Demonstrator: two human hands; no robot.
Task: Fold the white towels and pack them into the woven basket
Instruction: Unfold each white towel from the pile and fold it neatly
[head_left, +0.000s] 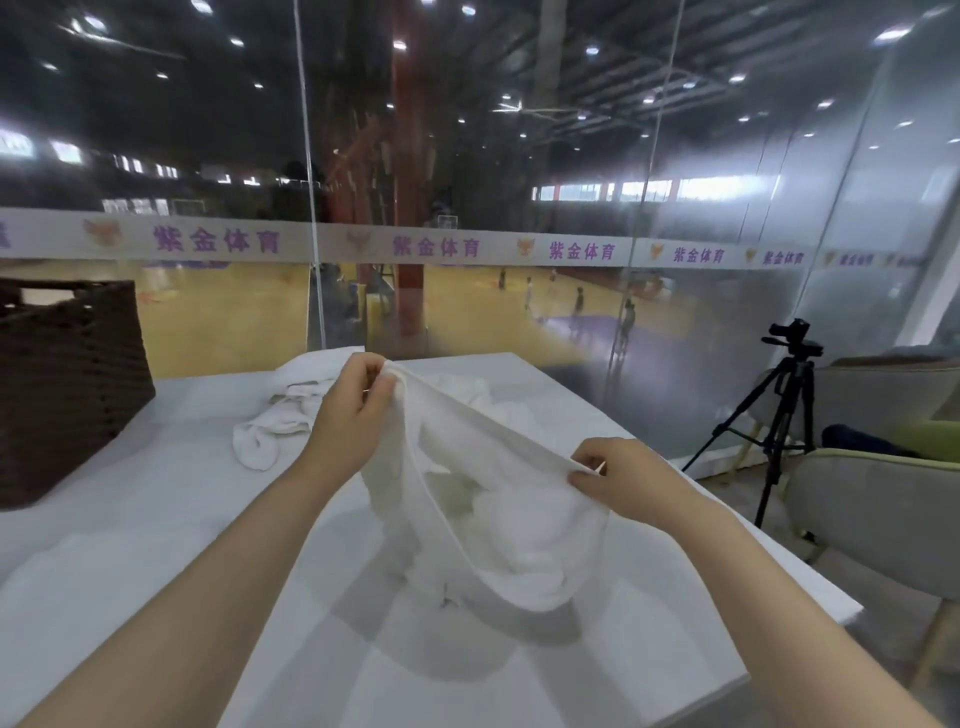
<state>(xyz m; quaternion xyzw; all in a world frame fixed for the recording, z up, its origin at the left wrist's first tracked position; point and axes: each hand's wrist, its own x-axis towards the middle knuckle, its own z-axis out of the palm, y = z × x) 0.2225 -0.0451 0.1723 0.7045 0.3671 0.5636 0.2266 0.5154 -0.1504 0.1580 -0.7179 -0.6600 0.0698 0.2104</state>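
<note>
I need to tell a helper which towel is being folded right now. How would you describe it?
On the white table, right of the dark woven basket, find the left hand and right hand. They pinch one towel, lifted; the crumpled towels lie untouched.

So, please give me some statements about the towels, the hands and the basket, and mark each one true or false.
1. Both hands pinch the same white towel. True: the left hand holds its far corner, the right hand its near edge.
2. The held towel is already folded flat. False: it hangs loose and sagging between the hands.
3. The woven basket stands at the left of the table. True.
4. A second towel lies in the basket. False: it lies crumpled on the table, beyond the left hand.
5. A camera on a tripod stands on the table. False: it stands on the floor, to the right.
</note>
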